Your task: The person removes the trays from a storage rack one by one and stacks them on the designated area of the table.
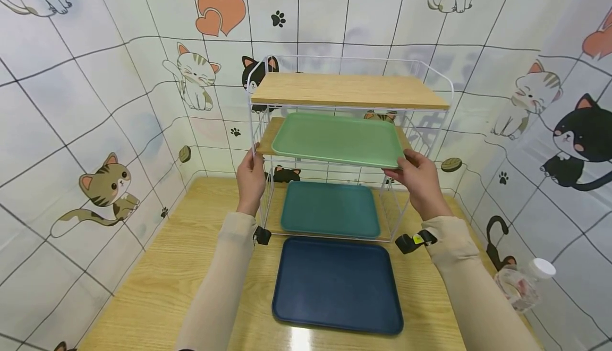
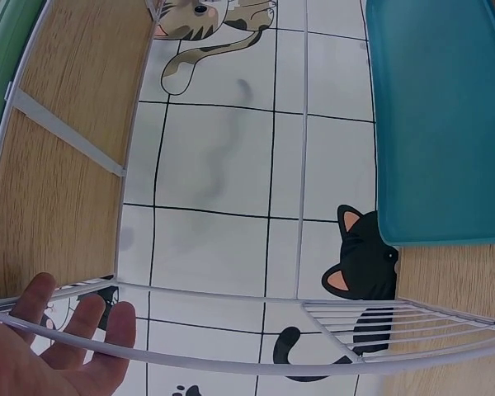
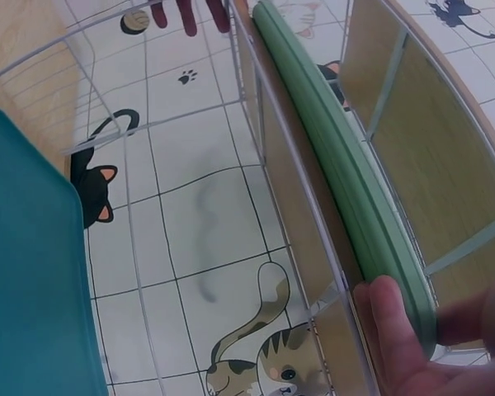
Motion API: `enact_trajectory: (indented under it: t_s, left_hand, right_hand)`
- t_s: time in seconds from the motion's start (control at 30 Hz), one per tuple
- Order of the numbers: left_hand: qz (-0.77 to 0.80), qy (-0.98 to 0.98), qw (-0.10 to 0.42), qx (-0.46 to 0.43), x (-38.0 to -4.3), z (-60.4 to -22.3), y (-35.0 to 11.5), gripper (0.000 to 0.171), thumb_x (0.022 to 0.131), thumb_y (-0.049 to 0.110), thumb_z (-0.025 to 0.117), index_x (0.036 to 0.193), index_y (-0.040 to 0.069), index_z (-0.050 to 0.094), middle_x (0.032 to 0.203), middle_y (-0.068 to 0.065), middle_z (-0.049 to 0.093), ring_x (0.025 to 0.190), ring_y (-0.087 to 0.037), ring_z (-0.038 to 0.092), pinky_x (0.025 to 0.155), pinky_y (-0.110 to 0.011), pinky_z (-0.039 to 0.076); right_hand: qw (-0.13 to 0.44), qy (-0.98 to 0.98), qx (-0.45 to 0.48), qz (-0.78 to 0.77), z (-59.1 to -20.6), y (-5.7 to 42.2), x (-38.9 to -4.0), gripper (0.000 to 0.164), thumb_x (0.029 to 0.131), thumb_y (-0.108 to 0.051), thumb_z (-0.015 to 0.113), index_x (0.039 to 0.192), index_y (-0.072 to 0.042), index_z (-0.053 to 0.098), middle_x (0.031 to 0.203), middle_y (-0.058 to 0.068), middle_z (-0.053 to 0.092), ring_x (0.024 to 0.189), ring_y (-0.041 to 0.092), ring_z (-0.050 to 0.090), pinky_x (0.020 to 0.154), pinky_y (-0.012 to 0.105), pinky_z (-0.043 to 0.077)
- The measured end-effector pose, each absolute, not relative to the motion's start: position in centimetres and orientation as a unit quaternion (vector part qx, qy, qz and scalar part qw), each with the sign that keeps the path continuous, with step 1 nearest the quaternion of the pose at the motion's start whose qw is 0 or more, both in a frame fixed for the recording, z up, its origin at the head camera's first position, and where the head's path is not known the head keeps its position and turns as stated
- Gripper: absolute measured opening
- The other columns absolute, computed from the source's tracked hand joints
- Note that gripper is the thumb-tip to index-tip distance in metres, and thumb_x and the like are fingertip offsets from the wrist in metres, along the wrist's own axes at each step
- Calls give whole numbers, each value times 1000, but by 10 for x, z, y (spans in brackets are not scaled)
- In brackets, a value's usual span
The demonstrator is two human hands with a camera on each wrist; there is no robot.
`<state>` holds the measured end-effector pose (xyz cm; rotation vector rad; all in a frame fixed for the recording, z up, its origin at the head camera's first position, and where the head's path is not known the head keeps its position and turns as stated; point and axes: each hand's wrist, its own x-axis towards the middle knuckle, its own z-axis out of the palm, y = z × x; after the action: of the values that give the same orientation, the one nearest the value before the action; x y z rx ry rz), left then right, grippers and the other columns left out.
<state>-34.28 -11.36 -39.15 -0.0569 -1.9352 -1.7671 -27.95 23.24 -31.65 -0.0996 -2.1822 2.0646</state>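
A light green tray point(image 1: 339, 139) lies on the middle wooden shelf point(image 1: 266, 148) of a white wire rack point(image 1: 453, 88), its right front corner jutting past the shelf. My right hand point(image 1: 421, 182) pinches that corner; in the right wrist view, thumb and fingers point(image 3: 392, 318) are on either side of the tray's edge. At the rack's left side, my left hand point(image 1: 251, 181) grips the frame beside the middle shelf, with fingertips point(image 2: 120, 326) reaching past the wire rail. A teal tray point(image 1: 330, 210) rests on the bottom shelf, below both hands.
A navy tray point(image 1: 337, 287) lies on the wooden table point(image 1: 158, 266) in front of the rack. The rack's top board point(image 1: 349, 90) hangs over the green tray. At the right stands a clear bottle point(image 1: 521, 287) with a white cap. Cat-patterned walls point(image 1: 334, 16) enclose the back and sides.
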Motion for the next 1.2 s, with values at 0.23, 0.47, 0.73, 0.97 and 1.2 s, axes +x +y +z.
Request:
enact_trajectory:
  t_s: [0.23,0.47,0.73,0.97,1.2]
  left_hand:
    - [-657,-708,259,-26,-341,-391,-113,40,111,29,43,145,18,60,60,6,39,42,-7,25,42,-23,23]
    - [-656,-709,258,-27,-341,-389,-112,40,111,27,43,146,17,59,62,6,38,43,-6,25,43,-22,23]
    - [-655,-709,258,-30,-342,-389,-111,40,111,27,44,147,18,58,61,6,39,41,-3,25,42,-24,24]
    - [-659,-708,254,-24,-341,-390,-112,40,111,30,43,147,19,58,65,6,40,42,-6,25,42,-22,24]
    - [-662,-708,244,-22,-340,-391,-113,41,112,29,42,149,20,56,61,7,36,42,-6,24,42,-23,23]
  right_hand:
    - [60,-717,-33,694,-315,233,-281,60,111,-11,32,163,0,4,165,26,13,89,2,62,91,18,53]
    - [59,-701,-30,710,-314,234,-280,60,111,-8,30,164,-1,3,166,24,9,105,10,62,95,21,53]
    - [76,-676,-40,732,-313,233,-274,60,108,-2,28,163,-1,6,167,23,7,145,41,39,94,24,54]
    - [79,-659,-20,748,-303,232,-264,59,109,-2,30,163,1,7,167,24,12,144,39,42,95,25,54]
    - [91,-628,-14,773,-293,230,-254,59,108,-2,35,163,0,14,166,22,17,125,20,60,92,25,55]
